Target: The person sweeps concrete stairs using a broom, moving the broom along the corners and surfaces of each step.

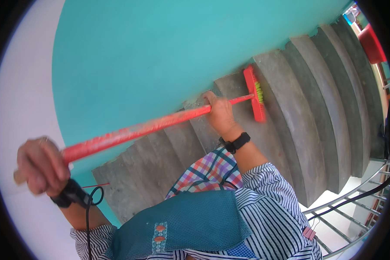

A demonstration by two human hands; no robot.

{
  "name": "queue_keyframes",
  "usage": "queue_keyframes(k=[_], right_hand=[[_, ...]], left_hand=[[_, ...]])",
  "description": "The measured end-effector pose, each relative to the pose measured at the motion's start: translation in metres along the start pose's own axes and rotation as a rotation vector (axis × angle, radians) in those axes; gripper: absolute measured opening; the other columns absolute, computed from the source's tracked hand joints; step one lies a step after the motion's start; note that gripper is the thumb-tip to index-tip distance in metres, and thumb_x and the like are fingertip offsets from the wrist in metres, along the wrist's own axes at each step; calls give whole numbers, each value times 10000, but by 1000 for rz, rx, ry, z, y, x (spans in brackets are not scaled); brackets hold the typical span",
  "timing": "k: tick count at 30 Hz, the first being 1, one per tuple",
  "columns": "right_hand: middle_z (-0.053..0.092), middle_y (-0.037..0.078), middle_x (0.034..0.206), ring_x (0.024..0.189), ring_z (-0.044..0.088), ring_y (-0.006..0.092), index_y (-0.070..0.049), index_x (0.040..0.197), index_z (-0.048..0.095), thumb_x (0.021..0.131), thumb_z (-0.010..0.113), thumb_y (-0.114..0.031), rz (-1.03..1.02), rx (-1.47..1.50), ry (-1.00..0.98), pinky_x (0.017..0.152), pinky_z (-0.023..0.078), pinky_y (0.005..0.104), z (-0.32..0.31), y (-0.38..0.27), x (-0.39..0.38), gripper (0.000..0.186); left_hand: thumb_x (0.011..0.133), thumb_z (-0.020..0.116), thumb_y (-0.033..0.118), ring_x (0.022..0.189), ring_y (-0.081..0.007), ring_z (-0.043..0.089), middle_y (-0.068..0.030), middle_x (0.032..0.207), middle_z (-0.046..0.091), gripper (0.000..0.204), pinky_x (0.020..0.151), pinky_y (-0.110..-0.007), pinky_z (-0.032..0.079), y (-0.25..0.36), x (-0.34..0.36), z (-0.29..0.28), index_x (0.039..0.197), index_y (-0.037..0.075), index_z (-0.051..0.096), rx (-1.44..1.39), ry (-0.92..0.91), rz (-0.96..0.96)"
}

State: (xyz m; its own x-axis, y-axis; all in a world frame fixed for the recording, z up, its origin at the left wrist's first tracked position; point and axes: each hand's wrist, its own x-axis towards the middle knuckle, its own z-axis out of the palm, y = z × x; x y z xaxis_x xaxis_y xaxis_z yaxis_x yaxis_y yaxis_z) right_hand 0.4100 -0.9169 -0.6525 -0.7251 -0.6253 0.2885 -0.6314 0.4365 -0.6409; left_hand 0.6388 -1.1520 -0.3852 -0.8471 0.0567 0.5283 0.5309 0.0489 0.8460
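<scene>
A broom with a long red handle (138, 130) stretches across the view from lower left to upper right. My left hand (43, 167) is closed round the handle's end, where a bare, light-brown tip sticks out past the fingers. Farther along, my right hand (221, 113) grips the handle nearer the head. The red broom head (254, 93), with yellow-green bristles (259, 92) facing right, is at a grey concrete stair (234, 86), close to the riser of the step above. Whether the bristles touch the step I cannot tell.
Curved concrete steps (307, 82) climb to the right along a turquoise wall (143, 56); others lie to the lower left. A metal railing (346, 208) bounds the right side. A red container (372, 45) stands at the upper right. A black cable (88, 225) hangs by my left wrist.
</scene>
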Motion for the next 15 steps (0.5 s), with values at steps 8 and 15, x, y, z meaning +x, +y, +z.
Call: queue_keyframes(k=[8,15], right_hand=[[606,190,700,676,591,393,-53,898,569,755,608,-93,-1,46,-155,594,462,473,19,40,48,154],[607,186,703,676,591,392,-32,881,565,741,630,-95,34,31,-111,584,458,465,-7,-17,18,166]], left_hand=[[898,451,129,583,-183,536,-24,535,518,170,409,-230,475,-26,43,-12,774,70,550,241,19,-102],[845,513,51,549,-147,586,-28,530,564,130,453,-213,547,23,29,-33,728,99,546,4,-58,9]])
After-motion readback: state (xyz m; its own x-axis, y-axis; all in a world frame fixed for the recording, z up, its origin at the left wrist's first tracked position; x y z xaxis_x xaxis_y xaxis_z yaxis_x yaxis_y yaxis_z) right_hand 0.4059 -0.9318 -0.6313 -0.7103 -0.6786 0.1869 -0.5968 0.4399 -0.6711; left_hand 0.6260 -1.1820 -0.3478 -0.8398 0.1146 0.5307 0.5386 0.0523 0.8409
